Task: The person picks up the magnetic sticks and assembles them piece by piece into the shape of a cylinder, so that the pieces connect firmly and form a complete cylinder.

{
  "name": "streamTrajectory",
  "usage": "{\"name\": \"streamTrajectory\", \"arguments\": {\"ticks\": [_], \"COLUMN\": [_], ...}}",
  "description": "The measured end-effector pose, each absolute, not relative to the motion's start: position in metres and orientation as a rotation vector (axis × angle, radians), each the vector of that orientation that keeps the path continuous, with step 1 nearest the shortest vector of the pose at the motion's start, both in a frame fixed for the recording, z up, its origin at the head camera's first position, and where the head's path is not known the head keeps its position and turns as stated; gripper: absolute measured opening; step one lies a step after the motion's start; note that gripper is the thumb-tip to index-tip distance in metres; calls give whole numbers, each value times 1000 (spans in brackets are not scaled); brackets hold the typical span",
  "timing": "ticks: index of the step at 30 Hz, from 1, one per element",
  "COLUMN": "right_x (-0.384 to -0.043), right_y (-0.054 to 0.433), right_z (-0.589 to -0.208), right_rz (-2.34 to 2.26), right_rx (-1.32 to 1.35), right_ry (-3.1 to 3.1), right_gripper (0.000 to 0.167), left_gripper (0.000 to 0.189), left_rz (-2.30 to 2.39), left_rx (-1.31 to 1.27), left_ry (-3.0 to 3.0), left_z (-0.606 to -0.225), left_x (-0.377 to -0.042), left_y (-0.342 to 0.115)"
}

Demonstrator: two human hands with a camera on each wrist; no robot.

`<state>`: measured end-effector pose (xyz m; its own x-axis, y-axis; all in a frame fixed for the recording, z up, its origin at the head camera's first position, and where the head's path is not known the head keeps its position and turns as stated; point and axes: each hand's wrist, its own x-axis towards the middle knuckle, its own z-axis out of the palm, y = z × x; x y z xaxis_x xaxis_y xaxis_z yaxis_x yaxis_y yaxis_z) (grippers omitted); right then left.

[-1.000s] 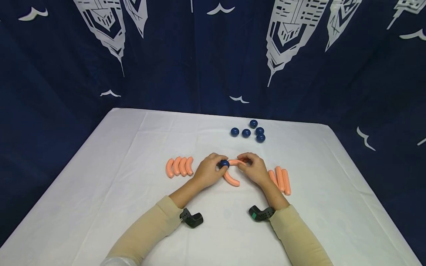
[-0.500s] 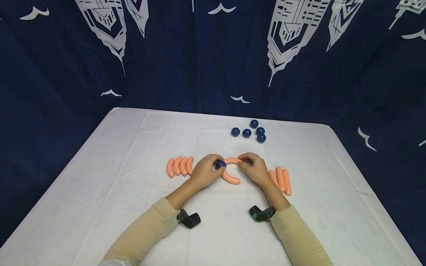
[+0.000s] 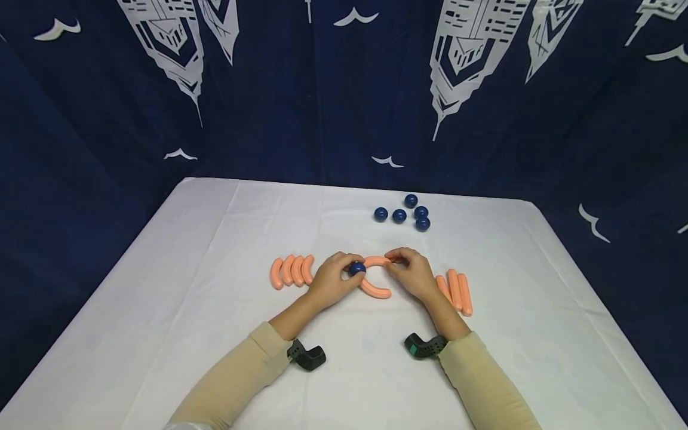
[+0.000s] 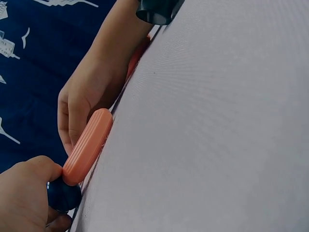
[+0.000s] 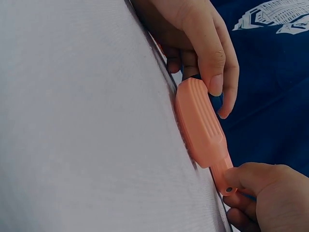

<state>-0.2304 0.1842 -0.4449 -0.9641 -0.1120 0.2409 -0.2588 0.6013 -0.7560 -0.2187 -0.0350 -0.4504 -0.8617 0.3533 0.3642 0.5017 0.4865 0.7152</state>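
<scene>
Thumb and fingers of my left hand point(image 3: 329, 282) pinch a dark blue ball point(image 3: 357, 269). Two curved orange toy rods run rightward from the ball, forming an arc that opens to the right. My right hand point(image 3: 412, 276) pinches the right end of the upper curved rod point(image 3: 376, 261); its dark-dotted tip shows by the thumb in the right wrist view. The lower curved rod point(image 3: 375, 291), with ridges along its side, meets the ball point(image 4: 63, 195) in the left wrist view; its other end is free.
Several curved orange rods point(image 3: 288, 270) lie in a row left of my left hand. Straight orange rods point(image 3: 454, 291) lie beside my right wrist. Several loose blue balls point(image 3: 399, 216) sit farther back on the white-covered table point(image 3: 226, 239). A dark blue patterned curtain point(image 3: 344, 95) hangs behind.
My left hand has shifted slightly left with the ball, and the upper rod has come along. The lower rod has swung a little, its free end moving right and up. The right hand stays nearly still.
</scene>
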Motion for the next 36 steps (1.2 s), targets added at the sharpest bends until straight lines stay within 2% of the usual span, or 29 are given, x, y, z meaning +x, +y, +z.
{"name": "streamTrajectory", "arguments": {"ticks": [13,21,36], "right_x": [-234,-252,-294], "right_y": [185,198,228], "right_z": [-426,-402,-391], "right_rz": [1307,1281,1310], "right_rx": [265,211,-257], "right_ry": [-2695,-2676,-2557], "right_gripper": [20,21,27], "left_gripper": [28,28,29], "left_rz": [-1346,-1365,-1383], "left_rx": [-763,-752,-753], "left_ry": [-2529,-2533,-2541], "left_z": [-452,-454,-453], "left_x": [-220,-220,-219], "left_y": [-34,-35,-36]}}
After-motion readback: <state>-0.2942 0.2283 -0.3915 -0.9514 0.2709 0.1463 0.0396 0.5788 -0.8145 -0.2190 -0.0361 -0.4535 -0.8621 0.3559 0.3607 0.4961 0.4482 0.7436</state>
